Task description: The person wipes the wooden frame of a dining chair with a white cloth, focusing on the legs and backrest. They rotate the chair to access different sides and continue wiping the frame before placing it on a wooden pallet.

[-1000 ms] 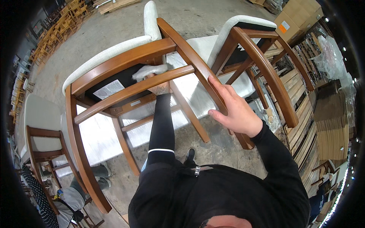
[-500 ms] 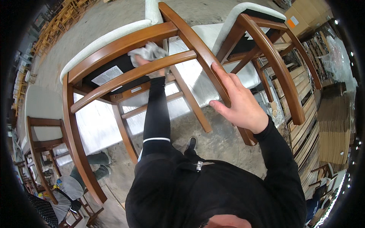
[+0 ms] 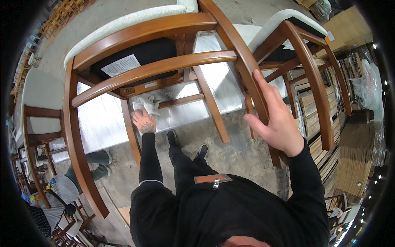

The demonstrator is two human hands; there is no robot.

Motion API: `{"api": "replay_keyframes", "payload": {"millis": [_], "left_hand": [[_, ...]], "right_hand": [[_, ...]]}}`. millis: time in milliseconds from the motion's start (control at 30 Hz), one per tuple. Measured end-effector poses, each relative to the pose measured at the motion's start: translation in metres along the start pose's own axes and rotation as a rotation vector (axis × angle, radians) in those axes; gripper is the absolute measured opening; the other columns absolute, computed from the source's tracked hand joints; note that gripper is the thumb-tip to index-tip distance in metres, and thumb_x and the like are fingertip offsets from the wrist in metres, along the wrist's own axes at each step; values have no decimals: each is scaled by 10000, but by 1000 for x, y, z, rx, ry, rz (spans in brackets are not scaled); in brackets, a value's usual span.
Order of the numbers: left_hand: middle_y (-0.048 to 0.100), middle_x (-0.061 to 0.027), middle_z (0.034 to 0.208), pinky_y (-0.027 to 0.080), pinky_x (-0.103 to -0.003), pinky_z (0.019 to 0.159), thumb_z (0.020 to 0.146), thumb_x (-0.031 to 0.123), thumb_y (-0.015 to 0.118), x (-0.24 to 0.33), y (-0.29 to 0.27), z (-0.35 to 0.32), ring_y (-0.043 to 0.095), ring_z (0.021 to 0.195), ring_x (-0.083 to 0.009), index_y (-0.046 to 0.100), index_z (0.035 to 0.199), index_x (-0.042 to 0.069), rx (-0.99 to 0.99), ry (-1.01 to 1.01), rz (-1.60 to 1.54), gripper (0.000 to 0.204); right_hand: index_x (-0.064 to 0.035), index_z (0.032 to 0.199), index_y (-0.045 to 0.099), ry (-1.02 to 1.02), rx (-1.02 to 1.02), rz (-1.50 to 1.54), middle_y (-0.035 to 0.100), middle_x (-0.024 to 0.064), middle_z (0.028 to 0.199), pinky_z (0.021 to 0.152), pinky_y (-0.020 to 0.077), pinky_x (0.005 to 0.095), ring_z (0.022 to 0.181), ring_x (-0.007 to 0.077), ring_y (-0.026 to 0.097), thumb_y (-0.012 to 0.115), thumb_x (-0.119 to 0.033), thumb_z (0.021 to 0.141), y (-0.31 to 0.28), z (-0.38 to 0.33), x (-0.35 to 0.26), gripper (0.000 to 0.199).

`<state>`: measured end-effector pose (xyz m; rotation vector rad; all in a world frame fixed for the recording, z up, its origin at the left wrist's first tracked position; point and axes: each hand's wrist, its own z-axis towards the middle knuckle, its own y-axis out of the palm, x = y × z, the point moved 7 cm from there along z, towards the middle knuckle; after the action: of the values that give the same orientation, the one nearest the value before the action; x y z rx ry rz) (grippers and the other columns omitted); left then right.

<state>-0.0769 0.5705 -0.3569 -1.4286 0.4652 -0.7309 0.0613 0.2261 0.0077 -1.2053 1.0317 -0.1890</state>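
Observation:
A brown wooden chair [image 3: 156, 61] with a pale upholstered seat lies tipped over before me, its dark underside and a white label showing. My left hand [image 3: 144, 121] grips a crumpled white cloth [image 3: 147, 103] at the left end of the chair's lower crossbar [image 3: 181, 100], beside a leg. What the cloth touches beneath my fingers is hidden. My right hand [image 3: 276, 119] rests against the long right-hand frame piece [image 3: 252, 70], fingers stretched along it and thumb apart.
Under the chair is a surface wrapped in shiny plastic [image 3: 103, 123]. A second tipped chair [image 3: 306, 53] stands close on the right, with flattened cardboard [image 3: 354, 160] and a box [image 3: 349, 31] beyond. At left are another chair [image 3: 41, 107] and a person in grey [image 3: 66, 187].
My left hand has brought the cloth from the upper crossbar area down and left to the lower crossbar. My right hand stays on the frame. The view has shifted slightly.

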Motion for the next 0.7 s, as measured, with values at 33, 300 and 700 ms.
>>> {"api": "replay_keyframes", "payload": {"millis": [33, 300, 700], "left_hand": [[540, -137, 1382, 286, -546, 1128, 770, 283, 756, 4, 4, -3, 444, 1338, -317, 535, 1347, 97, 54, 68, 82, 645], [485, -206, 1386, 219, -619, 1170, 856, 312, 645, 244, 54, -25, 396, 1360, -430, 384, 1529, 201, -218, 766, -260, 730], [588, -109, 1184, 353, -579, 1068, 912, 250, 558, -44, 25, 38, 520, 1223, -318, 586, 1192, 112, -284, 310, 120, 313]], "right_hand": [[-60, 1574, 252, 21, -12, 20, 453, 219, 1466, 1108, 392, 395, 1326, 369, 491, 715, -119, 811, 1, 1, 2, 894], [-63, 1560, 282, -67, 45, -67, 482, 226, 1413, 1080, 422, 415, 1287, 377, 518, 742, -72, 786, 0, 9, -5, 901], [-42, 1571, 252, -36, 20, -15, 416, 196, 1514, 1145, 361, 414, 1363, 348, 451, 716, -12, 763, 2, 9, -1, 932]]}}
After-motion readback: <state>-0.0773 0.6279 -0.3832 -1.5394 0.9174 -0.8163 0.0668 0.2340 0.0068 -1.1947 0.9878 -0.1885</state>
